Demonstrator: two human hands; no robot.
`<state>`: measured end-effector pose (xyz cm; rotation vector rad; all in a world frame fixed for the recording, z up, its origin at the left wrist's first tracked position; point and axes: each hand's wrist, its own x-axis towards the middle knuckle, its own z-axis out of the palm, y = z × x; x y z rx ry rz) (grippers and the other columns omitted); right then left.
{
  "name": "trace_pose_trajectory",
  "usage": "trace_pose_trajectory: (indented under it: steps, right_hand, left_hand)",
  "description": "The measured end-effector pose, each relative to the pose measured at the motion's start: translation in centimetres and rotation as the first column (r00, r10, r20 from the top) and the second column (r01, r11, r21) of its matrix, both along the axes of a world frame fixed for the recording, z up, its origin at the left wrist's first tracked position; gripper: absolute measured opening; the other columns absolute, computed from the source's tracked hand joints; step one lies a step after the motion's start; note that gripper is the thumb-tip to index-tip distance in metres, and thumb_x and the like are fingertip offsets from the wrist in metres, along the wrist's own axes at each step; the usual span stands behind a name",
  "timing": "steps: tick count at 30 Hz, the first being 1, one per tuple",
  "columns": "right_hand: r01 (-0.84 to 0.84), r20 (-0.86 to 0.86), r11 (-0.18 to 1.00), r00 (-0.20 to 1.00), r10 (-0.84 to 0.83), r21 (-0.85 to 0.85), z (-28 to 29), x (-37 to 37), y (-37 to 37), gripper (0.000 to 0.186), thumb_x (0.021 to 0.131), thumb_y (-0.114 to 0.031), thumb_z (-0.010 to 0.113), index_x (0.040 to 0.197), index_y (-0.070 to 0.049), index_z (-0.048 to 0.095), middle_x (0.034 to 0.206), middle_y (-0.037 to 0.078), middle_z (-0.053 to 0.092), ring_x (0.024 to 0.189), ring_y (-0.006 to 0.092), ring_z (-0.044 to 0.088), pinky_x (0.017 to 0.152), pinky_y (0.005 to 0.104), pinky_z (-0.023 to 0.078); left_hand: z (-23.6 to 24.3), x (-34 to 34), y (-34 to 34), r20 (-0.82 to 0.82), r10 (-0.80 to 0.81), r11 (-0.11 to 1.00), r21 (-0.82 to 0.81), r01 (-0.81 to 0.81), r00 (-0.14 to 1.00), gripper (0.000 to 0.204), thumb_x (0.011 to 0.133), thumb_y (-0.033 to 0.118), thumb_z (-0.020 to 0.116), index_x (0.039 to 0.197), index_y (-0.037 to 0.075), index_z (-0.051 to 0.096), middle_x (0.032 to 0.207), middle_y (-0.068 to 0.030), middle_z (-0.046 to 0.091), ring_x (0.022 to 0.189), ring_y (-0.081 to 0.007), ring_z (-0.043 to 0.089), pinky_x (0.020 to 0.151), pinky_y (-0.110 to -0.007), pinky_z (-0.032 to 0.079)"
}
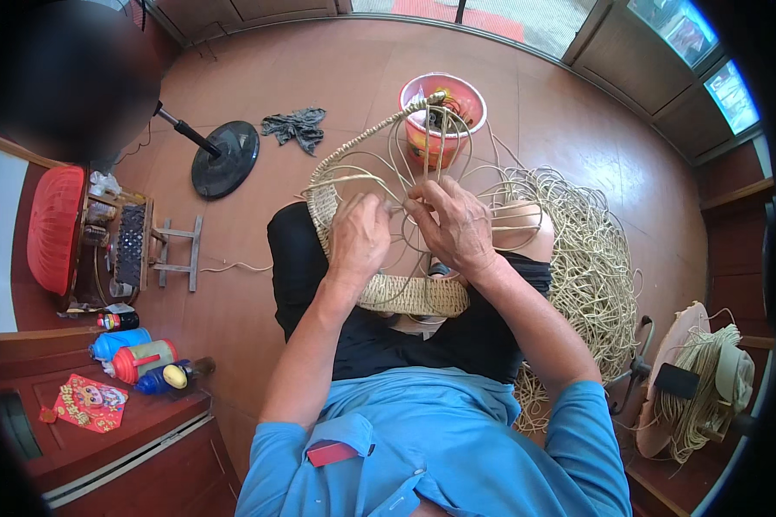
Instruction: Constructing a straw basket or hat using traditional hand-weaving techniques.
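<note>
A partly woven straw-coloured piece [414, 296], with a long braided edge reaching up to the bucket and many loose looped strands, rests on my lap. My left hand [360, 233] is closed on strands at its left side, fingertips curled in among them. Just to its right, my right hand [453, 222] has thumb and fingers pinched on the strands near the middle. Exactly which strand each hand grips is hard to make out. Behind the loops stands a red bucket [418, 142] with items inside. A big tangled heap of cord [595, 267] lies beside my right leg.
Black fan stand [224, 159], dark rag [293, 129] and wooden stool [177, 254] on the floor ahead-left; red plastic basket [52, 233] at far left. Several bottles [142, 362] on a red cabinet [78, 457] at lower left. Cord spool [690, 396] at right.
</note>
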<state>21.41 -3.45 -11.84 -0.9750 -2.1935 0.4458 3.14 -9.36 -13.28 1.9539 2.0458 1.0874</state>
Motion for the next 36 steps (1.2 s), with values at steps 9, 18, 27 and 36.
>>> trace_pose_trajectory:
  steps: [9, 18, 27, 36]
  right_hand:
    - [0.002, -0.001, 1.000, 1.000, -0.002, -0.003, -0.2, 0.0, 0.1, 0.015, 0.103, -0.027, 0.075, 0.108, -0.014, 0.072, 0.093, 0.009, 0.065, 0.084, 0.0325, 0.073, 0.074, 0.0467, 0.058]
    - [-0.036, 0.004, 0.999, 0.999, 0.037, -0.028, -0.1, 0.2, 0.2, 0.016, 0.104, -0.022, 0.074, 0.115, -0.011, 0.069, 0.098, 0.011, 0.071, 0.085, 0.0321, 0.075, 0.075, 0.0455, 0.057]
    - [-0.109, -0.060, 0.993, 0.993, 0.105, -0.053, -0.1, 1.4, 0.4, 0.033, 0.096, -0.007, 0.069, 0.129, -0.011, 0.068, 0.113, 0.015, 0.067, 0.095, 0.0385, 0.073, 0.082, 0.0480, 0.059]
    - [0.016, 0.141, 0.921, 0.987, -0.077, 0.390, 0.1, 2.7, -0.7, 0.049, 0.091, -0.010, 0.077, 0.138, -0.019, 0.069, 0.142, 0.008, 0.061, 0.133, 0.0308, 0.060, 0.105, 0.0473, 0.053]
  left_hand:
    - [1.1, 1.4, -1.4, 0.177, 0.095, 0.993, -0.087, -0.080, 0.980, 0.019, 0.104, 0.019, 0.071, 0.109, 0.001, 0.075, 0.105, -0.0184, 0.077, 0.095, -0.0363, 0.077, 0.084, -0.046, 0.059]
    - [0.8, 2.7, -2.1, 0.254, -0.024, 0.981, -0.180, 0.072, 0.967, 0.019, 0.100, 0.021, 0.072, 0.101, 0.002, 0.073, 0.098, -0.0162, 0.073, 0.100, -0.0391, 0.069, 0.091, -0.052, 0.049]
    - [-0.6, 3.8, -2.1, 0.105, 0.049, 0.999, -0.003, -0.049, 0.993, 0.016, 0.094, 0.019, 0.074, 0.090, 0.005, 0.067, 0.088, -0.0127, 0.068, 0.090, -0.0356, 0.068, 0.088, -0.049, 0.047]
    - [0.9, 4.4, -3.2, -0.317, 0.143, 0.975, 0.205, -0.080, 0.938, 0.013, 0.091, 0.017, 0.076, 0.088, 0.010, 0.065, 0.089, -0.0081, 0.060, 0.088, -0.0300, 0.059, 0.081, -0.047, 0.044]
